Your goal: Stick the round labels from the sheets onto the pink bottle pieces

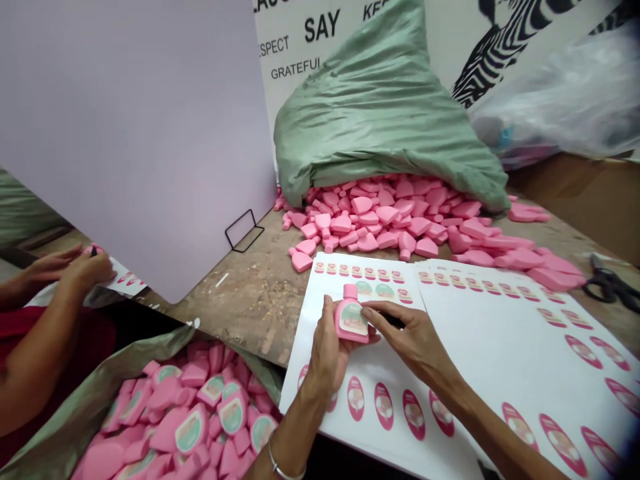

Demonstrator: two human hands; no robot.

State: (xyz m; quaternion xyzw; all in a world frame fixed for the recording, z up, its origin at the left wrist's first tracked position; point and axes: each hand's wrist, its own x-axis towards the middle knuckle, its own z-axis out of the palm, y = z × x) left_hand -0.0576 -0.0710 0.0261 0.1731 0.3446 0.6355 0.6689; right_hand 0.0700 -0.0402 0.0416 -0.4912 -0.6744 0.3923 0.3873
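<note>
While my left hand (327, 347) grips a pink bottle (350, 320) just above a white label sheet (380, 363), my open right hand (413, 340) touches the bottle's front with its fingertips (367, 312).

A pink plastic bottle (351, 317) is partly hidden by the left hand (330, 340). A small dark object (393, 321), too covered to identify, lies beneath the fingers of the right hand (413, 337). Black-handled scissors (611, 283) are cut off at the right of the wooden tabletop (235, 313). A lilac board (130, 133) blocks part of the view of a co-worker's hand (87, 270) and what it touches.
</note>
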